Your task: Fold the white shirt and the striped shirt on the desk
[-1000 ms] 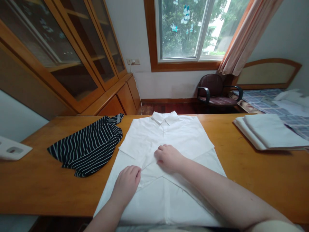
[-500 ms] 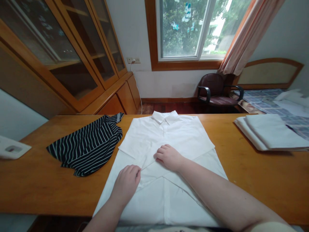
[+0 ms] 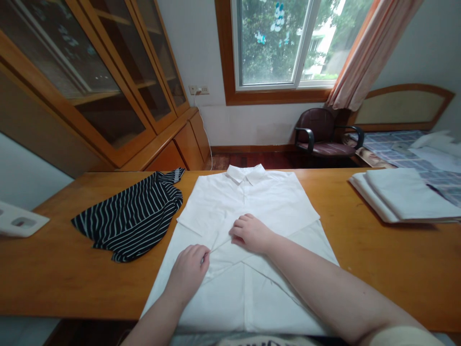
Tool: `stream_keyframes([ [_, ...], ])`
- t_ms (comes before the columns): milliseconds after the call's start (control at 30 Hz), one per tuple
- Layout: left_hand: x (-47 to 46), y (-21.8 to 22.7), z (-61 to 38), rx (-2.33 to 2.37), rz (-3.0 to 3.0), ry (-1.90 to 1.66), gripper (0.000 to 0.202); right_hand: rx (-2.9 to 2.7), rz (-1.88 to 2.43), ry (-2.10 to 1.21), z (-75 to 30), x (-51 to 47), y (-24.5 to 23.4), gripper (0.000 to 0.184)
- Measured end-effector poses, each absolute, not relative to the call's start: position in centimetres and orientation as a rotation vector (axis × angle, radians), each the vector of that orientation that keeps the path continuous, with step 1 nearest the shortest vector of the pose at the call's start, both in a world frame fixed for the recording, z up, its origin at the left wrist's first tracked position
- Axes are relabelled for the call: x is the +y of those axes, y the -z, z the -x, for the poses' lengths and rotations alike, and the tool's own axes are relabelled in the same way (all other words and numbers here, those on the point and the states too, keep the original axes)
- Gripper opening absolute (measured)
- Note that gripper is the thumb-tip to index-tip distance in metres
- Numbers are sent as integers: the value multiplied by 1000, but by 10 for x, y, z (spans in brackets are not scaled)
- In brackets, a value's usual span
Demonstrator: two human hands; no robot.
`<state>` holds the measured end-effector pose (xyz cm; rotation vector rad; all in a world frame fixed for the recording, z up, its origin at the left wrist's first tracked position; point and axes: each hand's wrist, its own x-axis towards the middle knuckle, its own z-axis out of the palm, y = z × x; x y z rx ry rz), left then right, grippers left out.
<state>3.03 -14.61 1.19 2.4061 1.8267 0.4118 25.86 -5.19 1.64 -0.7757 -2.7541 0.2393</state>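
On the table (image 3: 54, 278), the shirt (image 3: 281, 202) lies flat under both hands, its long axis running away from you to the collar (image 3: 246, 175). Your left hand (image 3: 189, 269) pinches a fold; your right hand (image 3: 251, 233), nearer the collar, rests curled, its hold impossible to tell.

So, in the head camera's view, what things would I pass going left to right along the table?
White object at the edge, black striped garment, white shirt, folded white fabric.
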Motion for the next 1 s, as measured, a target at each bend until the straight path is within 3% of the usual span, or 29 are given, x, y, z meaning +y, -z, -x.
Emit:
stream_keyframes([
  [67, -146, -12, -30, 1831, -2408, -420, 17, -2750, 762, -227, -255, -53, -15, 33],
  [433, -146, -14, -32, 1825, -2421, -444, 18, -2855, 687, 1, -247, -59, -21, 21],
  [1000, -147, -15, -25, 1627, -2468, -413, 24, -2817, 791, -279, -270, -42, -19, 15],
])
